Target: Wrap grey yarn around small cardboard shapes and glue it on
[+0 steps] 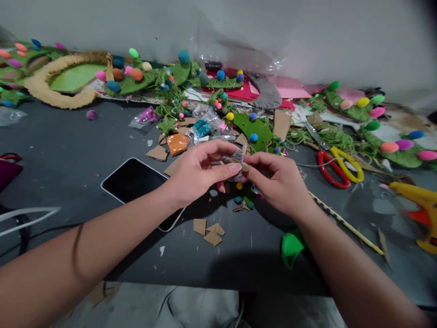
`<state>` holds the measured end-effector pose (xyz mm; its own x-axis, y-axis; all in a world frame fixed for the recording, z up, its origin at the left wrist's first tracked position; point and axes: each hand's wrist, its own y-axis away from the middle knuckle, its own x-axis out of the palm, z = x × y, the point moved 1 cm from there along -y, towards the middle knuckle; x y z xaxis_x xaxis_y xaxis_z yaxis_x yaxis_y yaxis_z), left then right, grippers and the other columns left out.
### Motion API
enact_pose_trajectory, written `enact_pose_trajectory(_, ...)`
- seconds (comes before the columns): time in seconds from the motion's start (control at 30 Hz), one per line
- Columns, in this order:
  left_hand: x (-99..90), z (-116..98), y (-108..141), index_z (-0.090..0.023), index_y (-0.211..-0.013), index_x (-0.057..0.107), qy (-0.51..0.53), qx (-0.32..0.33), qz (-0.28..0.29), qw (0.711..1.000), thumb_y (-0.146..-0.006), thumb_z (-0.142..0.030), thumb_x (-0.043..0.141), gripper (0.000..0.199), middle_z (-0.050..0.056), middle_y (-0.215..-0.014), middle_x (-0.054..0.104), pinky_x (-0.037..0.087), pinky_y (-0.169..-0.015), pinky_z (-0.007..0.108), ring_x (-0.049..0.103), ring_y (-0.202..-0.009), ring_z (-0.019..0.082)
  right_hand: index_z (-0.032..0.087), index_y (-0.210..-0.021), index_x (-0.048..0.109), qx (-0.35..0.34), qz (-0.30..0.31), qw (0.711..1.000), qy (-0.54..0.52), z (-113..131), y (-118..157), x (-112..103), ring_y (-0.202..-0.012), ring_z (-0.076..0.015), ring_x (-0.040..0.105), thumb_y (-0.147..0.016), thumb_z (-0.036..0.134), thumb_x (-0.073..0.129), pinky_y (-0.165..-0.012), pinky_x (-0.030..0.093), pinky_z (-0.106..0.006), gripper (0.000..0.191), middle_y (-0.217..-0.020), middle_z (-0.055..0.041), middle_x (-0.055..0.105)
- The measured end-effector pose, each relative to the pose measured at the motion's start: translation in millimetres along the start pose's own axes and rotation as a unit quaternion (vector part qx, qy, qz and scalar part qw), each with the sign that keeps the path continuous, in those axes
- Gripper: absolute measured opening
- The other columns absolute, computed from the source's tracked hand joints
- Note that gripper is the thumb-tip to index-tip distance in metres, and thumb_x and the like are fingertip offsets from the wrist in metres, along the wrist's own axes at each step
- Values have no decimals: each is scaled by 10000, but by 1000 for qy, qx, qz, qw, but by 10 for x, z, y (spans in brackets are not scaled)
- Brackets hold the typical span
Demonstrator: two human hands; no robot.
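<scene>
In the middle of the head view, my left hand (201, 171) grips a small piece wound with grey yarn (236, 158), thumb on the near side. A bit of brown, perhaps cardboard, shows through the winding. My right hand (278, 177) pinches at its right edge, thumb against forefinger. A thin grey strand (309, 164) trails right from that hand; whether those fingertips hold strand or piece is unclear. Below lie small pom-poms (238, 200) and cardboard scraps (213, 238). Under my left forearm is a phone (134, 180) with a dark screen.
Red and yellow scissors (332, 171) lie to the right, with a yellow glue gun (414, 200) and a striped yellow stick (346, 226) nearer. Green yarn (336, 141), pom-pom decorations (133, 82) and a tan ring (37, 86) crowd the wall side. A green object (292, 248) sits near the front edge.
</scene>
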<state>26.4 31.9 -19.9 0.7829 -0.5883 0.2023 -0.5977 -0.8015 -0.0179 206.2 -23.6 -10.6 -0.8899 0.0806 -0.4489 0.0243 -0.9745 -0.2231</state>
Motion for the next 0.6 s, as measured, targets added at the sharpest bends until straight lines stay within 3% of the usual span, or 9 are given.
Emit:
enact_pose_trajectory(0.1,-18,1,3,-195,-1039,677,1,2,12,1000,-821,-264,811,265,16,-870,712,539,-483,195,696,-704,143,185,-896,726,6,14,999,-41,-26,-6,-7,-692,-145,644,-901,290,680,-625,496,-257,114,-790,-4,735)
enact_pose_trajectory(0.3,-20,-23,-8,-166,-1041,670,-14,-30,-2,999,-798,-272,825,308,44,-893,740,537,-497,207,711,-710,156,187,-824,710,3,34,999,-6,-24,-2,-11,-670,-127,639,-895,205,663,-600,465,-236,87,-746,17,725)
enact_pose_trajectory(0.4,-11,-10,-22,-153,-1024,676,-17,-42,-15,999,-785,-272,830,309,49,-894,741,537,-504,206,707,-713,155,190,-855,721,-19,15,998,53,-41,7,-26,-700,-139,651,-883,192,681,-634,478,-249,49,-767,6,729)
enact_pose_trajectory(0.53,-27,13,-37,-142,-1027,676,-5,-56,-48,997,-749,-272,858,357,56,-953,738,573,-570,215,716,-767,159,184,-998,716,-89,-9,981,174,-17,-25,-193,-857,-180,668,-898,188,676,-750,489,-291,109,-941,-51,740)
enact_pose_trajectory(0.6,-52,20,-41,-147,-1042,678,-1,-61,-74,995,-737,-282,871,386,55,-980,734,595,-605,224,717,-788,157,191,-906,707,-71,-12,970,233,72,-36,-343,-805,-176,644,-917,261,682,-724,459,-293,75,-877,-38,727)
